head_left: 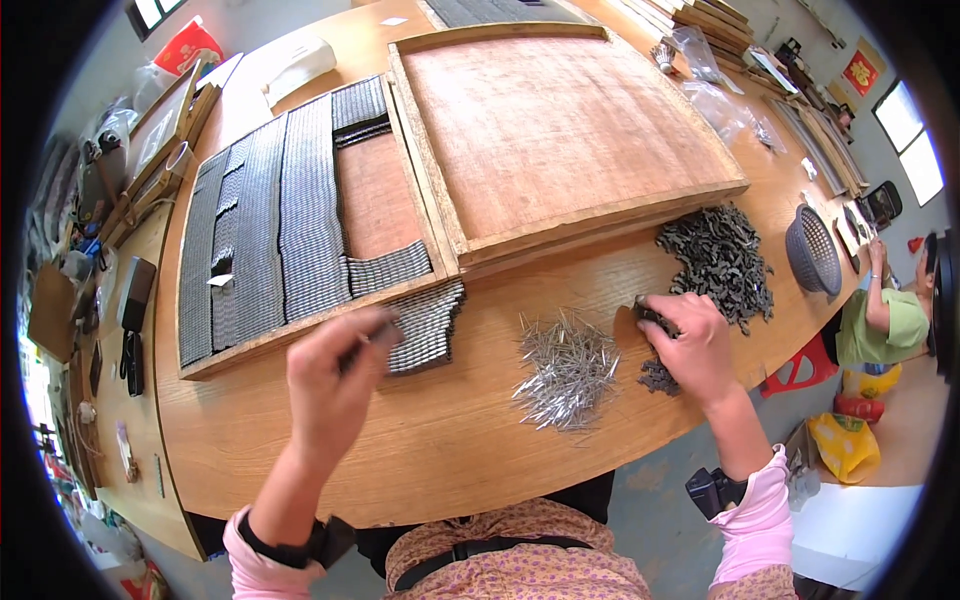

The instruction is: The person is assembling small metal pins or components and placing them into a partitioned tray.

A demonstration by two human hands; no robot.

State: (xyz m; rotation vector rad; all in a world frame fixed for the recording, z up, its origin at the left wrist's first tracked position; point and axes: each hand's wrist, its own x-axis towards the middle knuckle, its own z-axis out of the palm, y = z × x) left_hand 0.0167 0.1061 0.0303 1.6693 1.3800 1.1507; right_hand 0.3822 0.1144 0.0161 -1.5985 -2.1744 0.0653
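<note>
Dark clips [720, 262]: small, jagged, heaped loose; right hand [695, 345] pinches a few. Left hand [335, 385] curled around dark piece, blurred.

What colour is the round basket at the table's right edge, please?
Blue-grey basket; the head view shows it best.

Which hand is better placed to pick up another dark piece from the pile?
Right. The right hand already rests on dark pieces beside the dark pile; the left hand is across the table at the linked strip.
</note>
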